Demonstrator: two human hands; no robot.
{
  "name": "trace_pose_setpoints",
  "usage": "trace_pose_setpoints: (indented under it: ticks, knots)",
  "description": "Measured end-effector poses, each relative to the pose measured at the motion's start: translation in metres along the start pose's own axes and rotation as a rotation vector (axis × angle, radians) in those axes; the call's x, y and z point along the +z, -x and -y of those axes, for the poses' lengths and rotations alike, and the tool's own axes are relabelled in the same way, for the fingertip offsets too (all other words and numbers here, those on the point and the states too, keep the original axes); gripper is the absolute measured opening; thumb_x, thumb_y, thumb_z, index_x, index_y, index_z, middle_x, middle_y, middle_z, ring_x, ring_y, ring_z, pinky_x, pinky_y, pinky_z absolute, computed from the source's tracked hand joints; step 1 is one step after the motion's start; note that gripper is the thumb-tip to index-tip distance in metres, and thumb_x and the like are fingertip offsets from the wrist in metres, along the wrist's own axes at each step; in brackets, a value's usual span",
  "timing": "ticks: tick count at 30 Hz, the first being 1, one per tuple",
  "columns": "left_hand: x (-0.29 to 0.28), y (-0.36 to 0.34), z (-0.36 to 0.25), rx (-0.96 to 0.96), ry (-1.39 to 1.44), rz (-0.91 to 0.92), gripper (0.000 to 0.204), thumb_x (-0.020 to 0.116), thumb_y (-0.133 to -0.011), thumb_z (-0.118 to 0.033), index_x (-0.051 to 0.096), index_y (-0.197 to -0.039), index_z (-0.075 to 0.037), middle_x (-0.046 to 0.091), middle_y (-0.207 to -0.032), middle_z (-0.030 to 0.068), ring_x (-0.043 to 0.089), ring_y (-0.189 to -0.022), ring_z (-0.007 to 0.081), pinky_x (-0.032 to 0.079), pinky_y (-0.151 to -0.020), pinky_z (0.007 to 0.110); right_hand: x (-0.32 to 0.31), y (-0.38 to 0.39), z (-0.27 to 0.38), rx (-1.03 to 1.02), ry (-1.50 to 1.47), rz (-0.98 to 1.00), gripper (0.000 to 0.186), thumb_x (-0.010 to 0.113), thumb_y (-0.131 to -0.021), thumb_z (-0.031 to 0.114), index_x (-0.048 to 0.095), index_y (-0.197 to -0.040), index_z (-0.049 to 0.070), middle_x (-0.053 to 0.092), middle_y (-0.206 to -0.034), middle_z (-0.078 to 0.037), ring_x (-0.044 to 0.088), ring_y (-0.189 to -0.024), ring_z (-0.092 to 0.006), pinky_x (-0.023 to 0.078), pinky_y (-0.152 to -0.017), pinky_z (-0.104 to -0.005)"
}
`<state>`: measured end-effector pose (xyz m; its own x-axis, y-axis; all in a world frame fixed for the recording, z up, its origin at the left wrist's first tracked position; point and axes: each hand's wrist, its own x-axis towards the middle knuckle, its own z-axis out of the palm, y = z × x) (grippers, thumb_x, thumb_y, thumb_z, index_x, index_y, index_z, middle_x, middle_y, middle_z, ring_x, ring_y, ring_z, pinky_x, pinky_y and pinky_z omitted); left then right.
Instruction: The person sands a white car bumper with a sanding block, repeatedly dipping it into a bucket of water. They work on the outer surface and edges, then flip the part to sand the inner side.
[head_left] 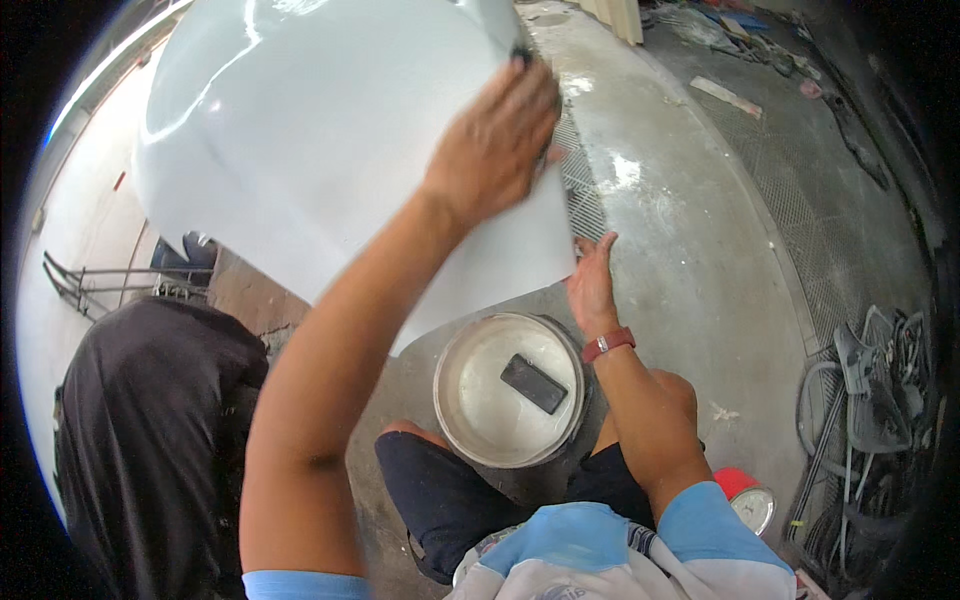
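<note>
White and glossy, a panel (300, 150) fills eleven o'clock. At twelve, the person's left hand (497, 140) lies on it, grip too blurred to judge; at three, the right hand (594, 290) meets its edge, closure unclear. Near six, a pale bucket (446, 412) holds a black block (534, 384).

Looking like workshop here: scuffed concrete floor (690, 260) glinting in patches, hatch-patterned strip (586, 195) running along it. Big glossy white panel (300, 150) dominating top of view; round bucket (446, 425) standing just below, carrying milky liquid, black block (534, 384) lying in it. Over right, tangle of tubing and grey frames (868, 385) piling up; beyond, loose scraps (727, 97) littering ground.
</note>
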<state>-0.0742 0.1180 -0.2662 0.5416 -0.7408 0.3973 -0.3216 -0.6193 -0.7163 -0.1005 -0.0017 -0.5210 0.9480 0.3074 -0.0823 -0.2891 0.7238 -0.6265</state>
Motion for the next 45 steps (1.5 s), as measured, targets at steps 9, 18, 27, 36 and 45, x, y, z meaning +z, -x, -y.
trace_pose_setpoints:
  ticks: [9,18,27,36,45]
  knots:
    - [0.060,0.167,-0.153,0.198,0.028,0.401,0.071,0.047,-0.103,-0.034,0.034,-0.170,-0.016,0.029,-0.178,-0.0021,0.022,-0.164,0.0164,0.009,-0.138,0.040,-0.004,-0.007,-0.004,0.088,-0.053,-0.038,0.122,0.020,-0.089,0.099,0.038,-0.154,-0.003,0.052,-0.155,-0.020,0.042,-0.151,-0.0301,0.024,-0.129,-0.0479]
    - [-0.034,0.108,0.056,-0.324,-0.014,-0.041,0.069,0.068,-0.099,-0.031,0.047,-0.164,-0.018,0.046,-0.169,0.0106,0.044,-0.155,0.0340,0.032,-0.127,0.056,-0.001,-0.006,-0.003,0.003,-0.052,-0.047,0.109,0.026,-0.099,0.089,0.038,-0.152,-0.005,0.049,-0.157,-0.023,0.042,-0.151,-0.0307,0.024,-0.130,-0.0466]
    - [0.035,0.181,-0.123,-0.462,0.200,0.101,0.068,0.055,-0.107,-0.043,0.038,-0.169,-0.023,0.033,-0.177,-0.0020,0.028,-0.164,0.0228,0.023,-0.133,0.049,0.005,-0.002,0.001,-0.038,0.045,-0.022,0.109,0.033,-0.102,0.083,0.029,-0.160,-0.009,0.040,-0.165,-0.020,0.035,-0.155,-0.0287,0.022,-0.131,-0.0456]
    - [-0.015,0.149,0.083,-0.784,-0.137,-0.424,0.071,0.052,-0.108,-0.039,0.033,-0.168,-0.004,0.026,-0.175,0.0250,0.022,-0.163,0.0424,0.014,-0.133,0.058,0.017,0.002,0.003,-0.056,0.136,-0.035,0.092,0.033,-0.112,0.067,0.031,-0.163,-0.008,0.039,-0.169,-0.020,0.039,-0.155,-0.0284,0.026,-0.130,-0.0443]
    - [0.039,0.204,-0.154,-0.782,0.555,0.461,0.079,0.057,-0.104,-0.032,0.024,-0.170,-0.002,0.029,-0.174,0.0267,0.021,-0.165,0.0405,0.023,-0.131,0.059,0.024,0.001,0.003,-0.086,0.119,-0.062,0.086,0.037,-0.112,0.067,0.031,-0.166,0.000,0.038,-0.170,-0.013,0.036,-0.156,-0.0256,0.027,-0.130,-0.0455]
